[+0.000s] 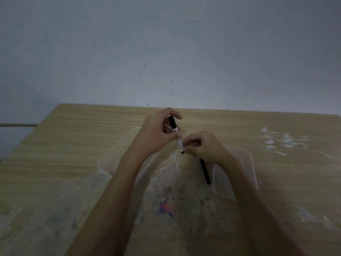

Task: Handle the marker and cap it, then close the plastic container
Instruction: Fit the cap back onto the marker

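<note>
Left hand [156, 132] pinches the marker [176, 134], long axis tilted, tip end low toward the right hand [203, 146]. Right hand is pressed together at that tip; whether it holds the cap cannot be told.

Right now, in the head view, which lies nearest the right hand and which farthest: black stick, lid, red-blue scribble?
From the right hand:
1. black stick, just under it
2. clear lid, to its right
3. red-blue scribble, nearest the person
</note>
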